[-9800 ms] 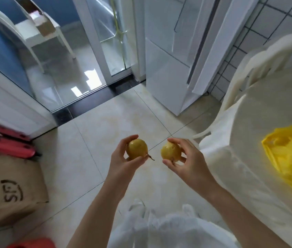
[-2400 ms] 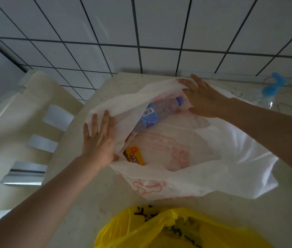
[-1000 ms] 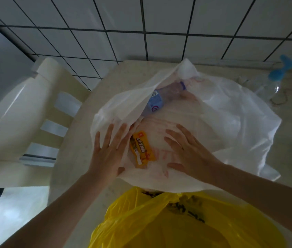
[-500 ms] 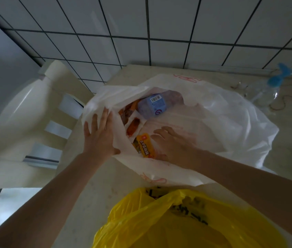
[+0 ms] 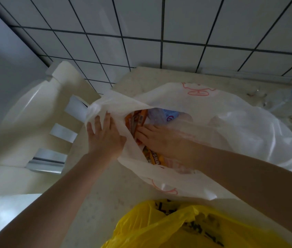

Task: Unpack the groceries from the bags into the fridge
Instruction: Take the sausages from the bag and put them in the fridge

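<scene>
A white bag lies on the table, its mouth gaping toward the person. The left hand rests flat on the bag's left rim, fingers spread wide, pressing the plastic aside and gripping nothing. The right hand is inside the opening, palm down, fingers stretched loosely over the contents; I cannot tell whether it has closed on anything, since thin plastic veils part of it.

Inside the bag, orange snack packets stand just beside the right hand's fingertips, and a yellow packet lies under the wrist near the lower rim. A bottle with a blue-and-white label lies deeper in, beyond the fingers.

A yellow bag sits on the table's near edge, close to the white one. Left of the table stands a pale slatted chair. Behind everything rises a white tiled wall, and at the far right of the table lies a clear bottle with a blue top.
</scene>
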`<state>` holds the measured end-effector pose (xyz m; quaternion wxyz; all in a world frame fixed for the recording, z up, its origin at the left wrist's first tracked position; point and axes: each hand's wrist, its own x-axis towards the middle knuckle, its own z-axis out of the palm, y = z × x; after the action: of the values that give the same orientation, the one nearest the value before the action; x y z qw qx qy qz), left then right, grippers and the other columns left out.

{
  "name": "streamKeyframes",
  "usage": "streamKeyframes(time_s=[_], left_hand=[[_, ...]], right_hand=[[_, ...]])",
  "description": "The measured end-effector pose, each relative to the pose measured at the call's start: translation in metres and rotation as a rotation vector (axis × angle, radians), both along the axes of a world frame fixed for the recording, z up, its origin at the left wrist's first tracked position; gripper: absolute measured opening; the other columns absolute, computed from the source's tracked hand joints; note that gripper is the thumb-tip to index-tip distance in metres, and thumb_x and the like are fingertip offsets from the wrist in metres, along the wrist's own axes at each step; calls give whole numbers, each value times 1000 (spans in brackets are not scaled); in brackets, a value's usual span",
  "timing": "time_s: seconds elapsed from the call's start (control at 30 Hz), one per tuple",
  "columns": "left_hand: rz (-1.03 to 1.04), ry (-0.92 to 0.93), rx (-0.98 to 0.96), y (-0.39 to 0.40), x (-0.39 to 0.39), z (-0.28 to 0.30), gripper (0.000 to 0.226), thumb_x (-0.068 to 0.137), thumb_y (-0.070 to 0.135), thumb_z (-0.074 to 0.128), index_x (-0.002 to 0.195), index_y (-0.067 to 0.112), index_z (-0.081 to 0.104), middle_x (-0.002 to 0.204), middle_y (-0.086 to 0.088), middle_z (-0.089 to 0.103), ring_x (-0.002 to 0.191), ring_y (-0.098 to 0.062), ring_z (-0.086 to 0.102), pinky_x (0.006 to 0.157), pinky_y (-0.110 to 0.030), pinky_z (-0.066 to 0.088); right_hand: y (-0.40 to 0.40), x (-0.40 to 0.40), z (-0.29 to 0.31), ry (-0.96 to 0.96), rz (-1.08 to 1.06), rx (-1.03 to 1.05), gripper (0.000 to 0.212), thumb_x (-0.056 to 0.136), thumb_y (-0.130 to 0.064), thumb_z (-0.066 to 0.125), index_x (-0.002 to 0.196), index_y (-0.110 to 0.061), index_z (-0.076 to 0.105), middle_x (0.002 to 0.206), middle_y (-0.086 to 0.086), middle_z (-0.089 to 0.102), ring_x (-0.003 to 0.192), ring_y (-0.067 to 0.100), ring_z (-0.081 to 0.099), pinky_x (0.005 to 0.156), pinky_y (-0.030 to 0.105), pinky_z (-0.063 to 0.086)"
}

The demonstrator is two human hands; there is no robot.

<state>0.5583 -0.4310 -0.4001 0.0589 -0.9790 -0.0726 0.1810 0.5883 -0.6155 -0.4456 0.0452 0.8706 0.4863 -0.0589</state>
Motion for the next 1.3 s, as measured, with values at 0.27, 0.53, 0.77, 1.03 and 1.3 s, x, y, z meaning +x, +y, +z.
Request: streamKeyframes(time_s=[0.27, 0.53, 0.77, 1.03, 1.3], left_hand=[[-28, -132, -23, -11, 8, -5, 93, 90, 64, 40, 152, 5, 3, 161, -6, 2, 148, -31, 3, 119, -52, 6], [-119, -202, 9, -12, 24, -6, 79, 97, 48, 35, 152, 7, -5, 161, -4, -8, 148, -27, -12, 119, -53, -1], [-59, -112, 61, -3, 26, -2, 103, 88, 39, 59, 149, 3, -16, 158, -8, -16, 146, -34, -16, 117, -58, -3], [-32, -55, 75, 7, 23, -5, 103, 86, 39, 61, 151, 8, -13, 160, -3, -11, 146, -35, -16, 115, -56, -6], [-198, -123, 128, -15, 5, -1, 71, 79, 19, 68, 139, 9, 32, 140, -9, 20, 124, -32, 30, 101, -42, 31]], right_hand=[[22, 36, 7, -115, -101, -9, 56, 87, -18, 20, 127, 1, 55, 132, 19, 54, 126, 34, 48, 109, 39, 33], [31, 56, -4, -307, -168, -181, 56, 91, -15, 14, 139, -7, 42, 145, 8, 43, 137, 26, 36, 117, 37, 22], [30, 69, -2, -227, -159, -124, 32, 90, -31, 56, 120, -20, 56, 126, 0, 53, 115, 24, 50, 98, 35, 37], [-14, 35, -1, -191, 196, -138, 22, 71, -26, 72, 92, -26, 67, 97, -5, 65, 91, 20, 59, 80, 34, 39], [-51, 3, -2, -67, 179, 28, 40, 65, -17, 80, 101, -18, 64, 104, 4, 67, 99, 23, 62, 81, 35, 53]])
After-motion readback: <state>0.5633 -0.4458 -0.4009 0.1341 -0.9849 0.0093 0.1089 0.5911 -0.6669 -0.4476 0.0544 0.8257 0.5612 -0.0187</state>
